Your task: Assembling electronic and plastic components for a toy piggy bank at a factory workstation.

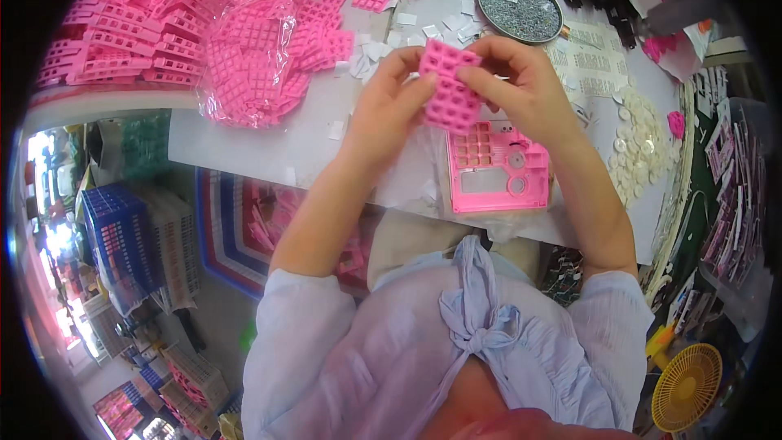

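Between my two hands I hold up a pink rubber keypad (450, 96) with rows of square keys. My left hand (397, 96) pinches its left edge between thumb and fingers. On the opposite edge, my right hand (517, 85) grips it, thumb across the front. Below the keypad, a pink plastic housing (533, 187) lies on the white table; it has square key openings, a rectangular window and round holes. The keypad hangs above the housing's upper left part and hides some of it.
Pink housings (122, 33) pile up at the far left, beside a clear bag of pink keypads (252, 65). A round tin of small metal parts (529, 12) stands at the back. White discs (639, 147) lie at right; a yellow fan (687, 387) is lower right.
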The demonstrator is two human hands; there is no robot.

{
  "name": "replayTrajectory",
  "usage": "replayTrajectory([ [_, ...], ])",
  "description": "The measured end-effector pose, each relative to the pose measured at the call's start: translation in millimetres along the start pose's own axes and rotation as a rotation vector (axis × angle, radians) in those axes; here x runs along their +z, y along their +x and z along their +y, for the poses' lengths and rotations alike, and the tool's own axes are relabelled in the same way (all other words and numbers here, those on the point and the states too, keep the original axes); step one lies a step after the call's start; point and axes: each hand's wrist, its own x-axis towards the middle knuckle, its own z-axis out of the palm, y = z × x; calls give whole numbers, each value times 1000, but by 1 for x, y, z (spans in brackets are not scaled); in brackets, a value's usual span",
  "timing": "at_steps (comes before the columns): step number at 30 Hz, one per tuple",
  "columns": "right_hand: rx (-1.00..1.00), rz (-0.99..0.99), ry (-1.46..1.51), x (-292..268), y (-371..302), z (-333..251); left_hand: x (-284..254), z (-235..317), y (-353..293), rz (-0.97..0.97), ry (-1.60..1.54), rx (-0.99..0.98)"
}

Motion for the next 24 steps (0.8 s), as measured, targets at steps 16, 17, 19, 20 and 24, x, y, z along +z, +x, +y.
replayTrajectory([
  [16, 20, 339, 770, -15, -32, 20, -3, -5, -34, 86, 331, 138],
  [17, 46, 315, 761, -14, -35, 23, -11, -6, -35, 113, 398, 154],
  [19, 83, 329, 716, -8, -41, 22, -31, -9, -33, 156, 514, 166],
  [20, 101, 336, 694, -7, -44, 22, -43, -9, -33, 183, 566, 163],
  [24, 94, 266, 708, -7, -50, 27, -44, 2, -36, 203, 416, 89],
])
